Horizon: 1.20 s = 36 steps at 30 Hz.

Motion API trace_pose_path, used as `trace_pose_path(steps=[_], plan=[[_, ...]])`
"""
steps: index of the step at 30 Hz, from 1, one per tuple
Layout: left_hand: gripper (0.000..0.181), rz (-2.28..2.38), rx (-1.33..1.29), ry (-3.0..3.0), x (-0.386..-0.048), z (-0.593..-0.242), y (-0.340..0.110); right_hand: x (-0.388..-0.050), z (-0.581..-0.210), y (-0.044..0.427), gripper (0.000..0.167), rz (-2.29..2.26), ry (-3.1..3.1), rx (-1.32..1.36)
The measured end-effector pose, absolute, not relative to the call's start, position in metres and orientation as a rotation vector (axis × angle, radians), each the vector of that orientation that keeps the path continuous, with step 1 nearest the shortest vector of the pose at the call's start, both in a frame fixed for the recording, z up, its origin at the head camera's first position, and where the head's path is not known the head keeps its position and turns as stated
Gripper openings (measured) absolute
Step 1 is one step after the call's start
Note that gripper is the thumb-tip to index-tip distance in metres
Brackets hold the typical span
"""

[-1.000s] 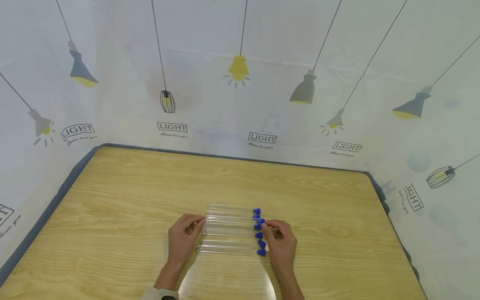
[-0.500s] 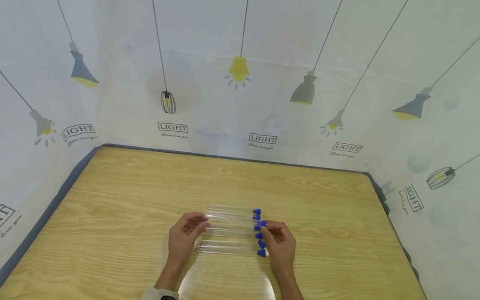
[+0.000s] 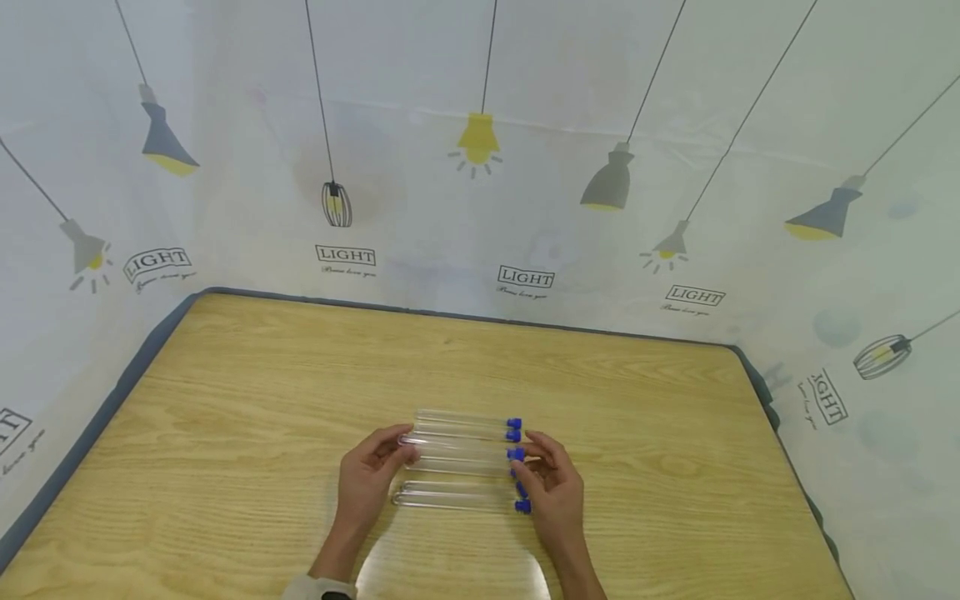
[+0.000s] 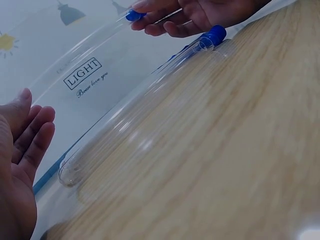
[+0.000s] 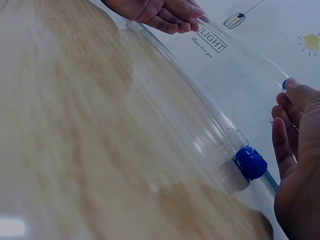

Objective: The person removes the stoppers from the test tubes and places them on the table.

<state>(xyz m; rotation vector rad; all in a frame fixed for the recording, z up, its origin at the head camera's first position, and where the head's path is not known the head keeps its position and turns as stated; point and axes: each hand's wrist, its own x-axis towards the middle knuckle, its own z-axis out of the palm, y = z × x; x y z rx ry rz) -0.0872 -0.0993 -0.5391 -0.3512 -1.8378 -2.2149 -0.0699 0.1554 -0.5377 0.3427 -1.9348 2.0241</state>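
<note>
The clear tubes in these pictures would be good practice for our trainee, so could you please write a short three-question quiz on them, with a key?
1. True or false: the held tube is resting on the table.

2. Which part of the held tube is the right hand pinching?
A. The rounded end
B. The middle
C. The blue cap

3. Toward which side, the person's left or right, do the capped ends of the tubes on the table point?

Key:
1. False; both wrist views show it raised.
2. C.
3. Right.
</note>
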Motion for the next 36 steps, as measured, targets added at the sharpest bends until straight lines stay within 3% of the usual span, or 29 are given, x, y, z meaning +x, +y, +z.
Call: trace_pose_path(steps=[7,15,36], plan=[[0.026,-2.182,-0.367,-1.873,-0.087,-0.538,-0.099,-0.073,-0.538,0.155,0.026,1.931,-1.905,0.483],[0.024,-2.192,-0.428,-1.855,-0.086,-0.538,-0.1,-0.068,-0.518,0.15,0.025,1.896,-1.903,0.418],[0.018,-2.22,-0.514,-1.824,-0.086,-0.538,-0.1,-0.065,-0.514,0.151,0.019,1.797,-1.95,0.312]])
